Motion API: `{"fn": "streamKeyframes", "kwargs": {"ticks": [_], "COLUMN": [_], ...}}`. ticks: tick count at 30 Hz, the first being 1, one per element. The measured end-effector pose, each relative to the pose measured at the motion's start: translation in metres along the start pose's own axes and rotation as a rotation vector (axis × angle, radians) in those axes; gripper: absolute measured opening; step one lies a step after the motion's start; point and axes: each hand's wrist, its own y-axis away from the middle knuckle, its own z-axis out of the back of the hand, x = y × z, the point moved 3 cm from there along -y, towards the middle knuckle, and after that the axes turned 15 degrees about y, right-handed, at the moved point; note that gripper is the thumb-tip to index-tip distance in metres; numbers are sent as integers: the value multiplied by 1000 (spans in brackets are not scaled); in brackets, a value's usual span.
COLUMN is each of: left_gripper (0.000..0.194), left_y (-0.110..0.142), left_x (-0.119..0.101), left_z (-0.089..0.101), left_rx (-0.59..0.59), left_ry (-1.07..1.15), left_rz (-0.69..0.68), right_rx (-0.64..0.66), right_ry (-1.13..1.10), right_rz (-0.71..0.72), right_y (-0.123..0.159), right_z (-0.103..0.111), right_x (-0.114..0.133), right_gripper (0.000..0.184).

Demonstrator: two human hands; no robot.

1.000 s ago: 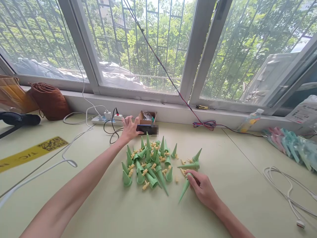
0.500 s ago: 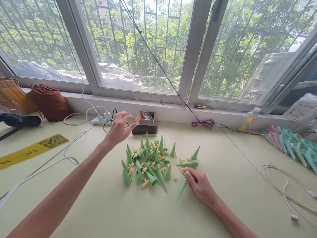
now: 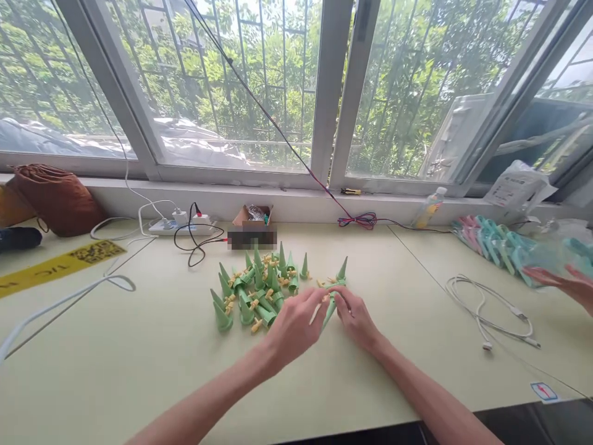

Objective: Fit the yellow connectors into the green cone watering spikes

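Observation:
My right hand (image 3: 356, 318) is closed on a green plastic plant watering spike (image 3: 328, 314), which slants down toward me. Fingers of my left hand (image 3: 299, 318) are pinched at the spike's upper end, where a small pale-yellow piece shows; what exactly they grip is partly hidden. A pile of similar green spikes (image 3: 222, 316) and small yellow valves (image 3: 256, 326) lies just left of my hands, some spikes standing point up. Behind my right hand stands another green spike (image 3: 343, 269).
Behind the pile are a small cardboard box (image 3: 241, 216) and a power strip (image 3: 160, 230). White cables (image 3: 482, 309) lie at right. Another person's hand (image 3: 567, 287) reaches in beside bagged pink and turquoise plastic items (image 3: 500, 244). A bottle (image 3: 428, 209) stands by the sill.
My left hand has come from near the cardboard box down to the spike in my right hand. The view has shifted right, and another person's hand now shows at the right edge.

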Motion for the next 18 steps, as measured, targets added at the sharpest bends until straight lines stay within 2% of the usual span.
{"fn": "streamKeyframes", "kwargs": {"ticks": [2,4,10,13,18], "left_gripper": [15,16,38,46,44], "left_y": [-1,1,18,23,26], "left_x": [16,26,37,38,34], "left_z": [-13,-23,-43,-45,-39], "left_rx": [-45,-25,46,-15,-94], "left_ry": [131,278,745,772,618], "left_rz": [122,224,495,517,432], "right_rx": [-10,-13,79,21,-222], "right_ry": [-19,-35,-17,25,221], "right_rz": [8,22,98,110,116], "right_y": [1,2,5,3,-4], "right_z": [1,1,0,1,6], "right_x": [-2,-2,7,5,-6], "right_gripper": [41,40,31,29,23]}}
